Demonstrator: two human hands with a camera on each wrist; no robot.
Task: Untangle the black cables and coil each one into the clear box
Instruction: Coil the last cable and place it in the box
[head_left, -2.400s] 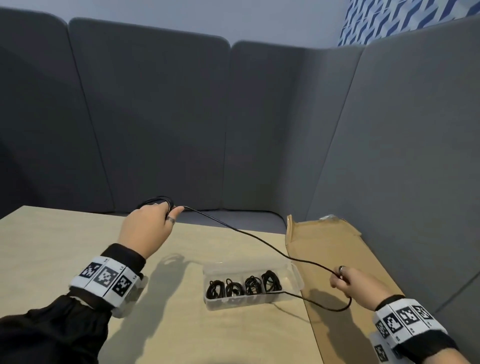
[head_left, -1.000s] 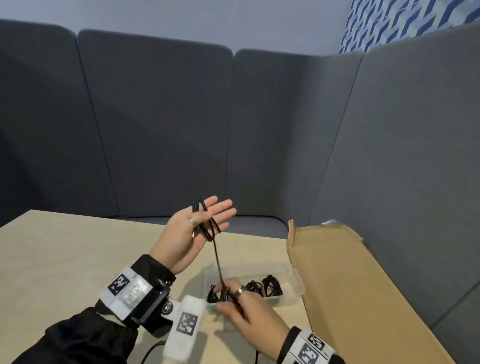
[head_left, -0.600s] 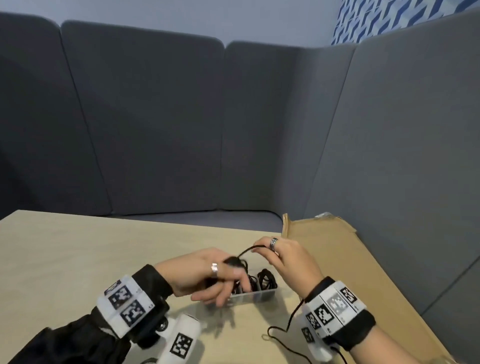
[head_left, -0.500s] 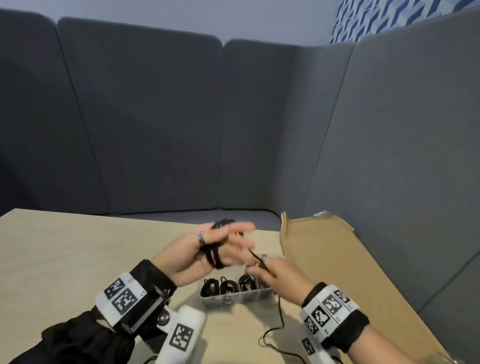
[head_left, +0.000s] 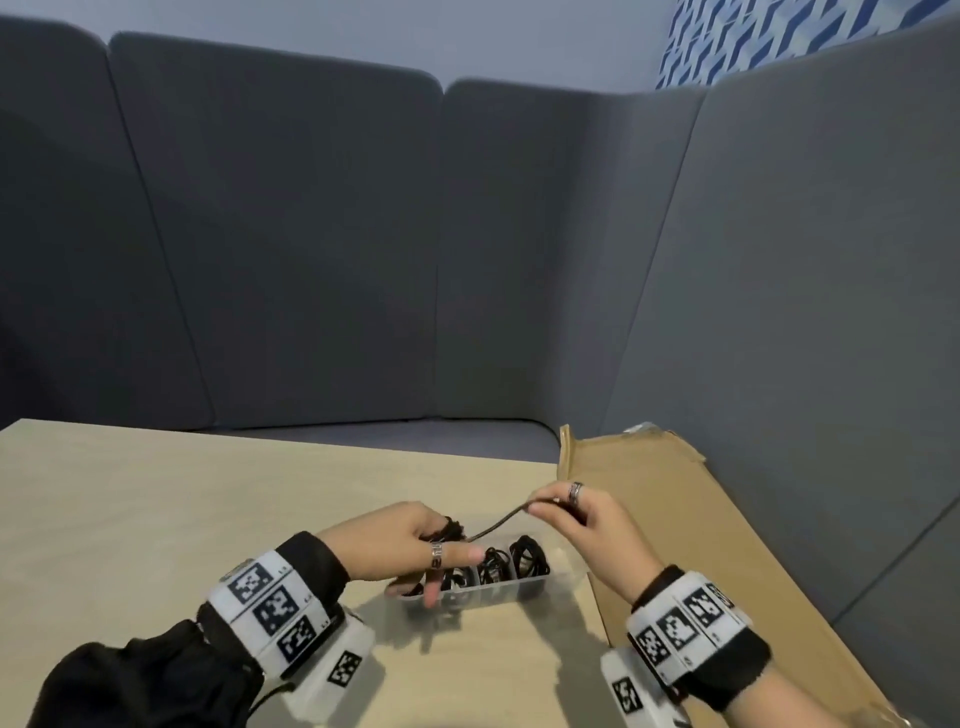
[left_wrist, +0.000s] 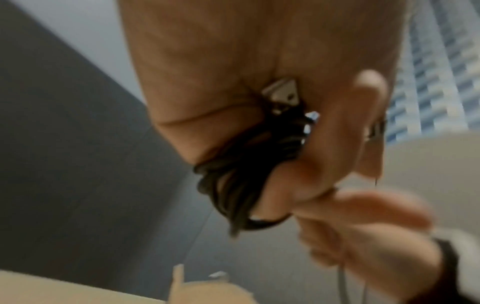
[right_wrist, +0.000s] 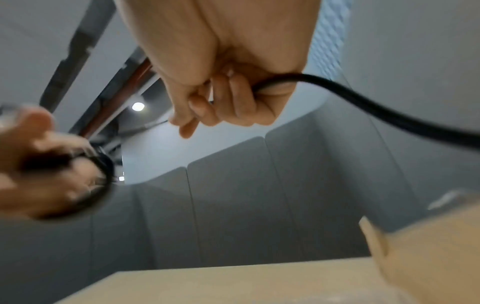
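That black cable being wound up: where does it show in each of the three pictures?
Head: the black cable runs at lower centre, from the left hand to the right hand.
Left wrist: centre, looped round the left hand's fingers.
Right wrist: a blurred loop at left; the free length sweeps to the right edge.
Shared landmark: the brown cardboard beside the table.

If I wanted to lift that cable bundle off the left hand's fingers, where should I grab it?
Probably pinch the coil across all its loops where they bulge past the left hand, coming from the fingertip side; the loops ring the fingers, so they should slide off that way.
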